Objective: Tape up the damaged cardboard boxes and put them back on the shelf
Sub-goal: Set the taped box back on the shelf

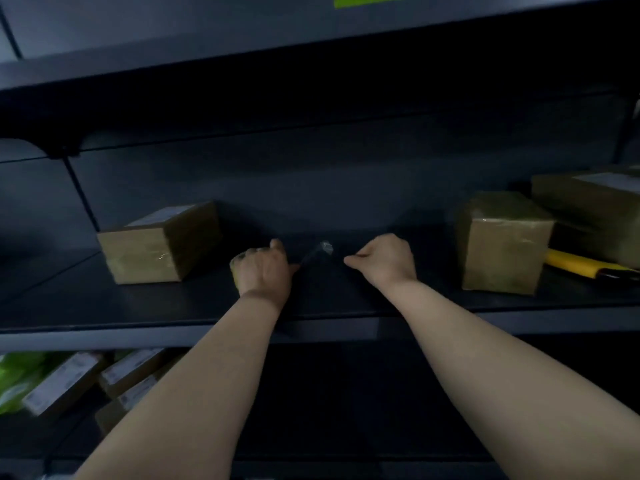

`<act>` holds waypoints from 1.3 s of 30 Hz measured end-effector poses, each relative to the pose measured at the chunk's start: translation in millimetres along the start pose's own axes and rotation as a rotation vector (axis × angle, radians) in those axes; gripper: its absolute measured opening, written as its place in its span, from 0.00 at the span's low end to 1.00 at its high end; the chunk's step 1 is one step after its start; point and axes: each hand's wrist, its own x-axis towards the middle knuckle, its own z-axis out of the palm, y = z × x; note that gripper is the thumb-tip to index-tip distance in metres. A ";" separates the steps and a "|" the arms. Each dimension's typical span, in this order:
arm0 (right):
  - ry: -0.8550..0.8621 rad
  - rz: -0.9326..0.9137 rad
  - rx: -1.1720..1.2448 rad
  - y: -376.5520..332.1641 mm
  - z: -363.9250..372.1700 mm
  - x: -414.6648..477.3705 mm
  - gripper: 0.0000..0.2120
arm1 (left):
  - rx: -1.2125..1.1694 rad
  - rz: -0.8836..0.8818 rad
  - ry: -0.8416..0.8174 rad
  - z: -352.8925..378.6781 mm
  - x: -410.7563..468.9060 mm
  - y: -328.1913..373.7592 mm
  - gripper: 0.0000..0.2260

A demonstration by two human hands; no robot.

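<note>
The left hand (263,268) has its fingers curled round a yellowish roll of packing tape (237,269), of which only the edge shows past the knuckles. A short strip of clear tape (320,250) runs up and to the right from it and catches the light. The right hand (388,259) is curled too, thumb and forefinger brought together and pointing at that strip. Whether they have actually caught its end is too dim to tell.

Nearest, low on the left, several labelled brown cardboard parcels (69,379) sit on a lower level beside something bright green. Above them is the dark metal shelf (329,329) over which both hands work. A squat brown cardboard box with a white label (159,244) stands on it just left of the left hand. A taller brown cardboard box wrapped in glossy tape (502,244) stands to the right, apart from the right hand. Behind that lie a yellow-handled tool (575,263) and a further brown carton (595,202).

No box lies between the hands, so this looks like drawing out a length first. It is best done by keeping the strip taut and level, fingertips off the sticky face, and pulling only enough to span a seam before bringing it to a box.
</note>
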 end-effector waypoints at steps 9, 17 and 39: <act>0.418 -0.213 -0.090 2.7 -59.1 -59.3 0.07 | -0.272 0.156 0.086 -38.8 -20.8 67.0 0.24; 0.919 -0.076 -0.105 57.8 -135.9 -64.1 0.07 | -0.797 0.476 -0.136 -88.7 -36.3 175.7 0.21; 0.144 0.165 0.590 99.3 -154.6 -12.2 0.18 | -1.553 -0.422 -0.202 -74.6 -45.5 207.1 0.25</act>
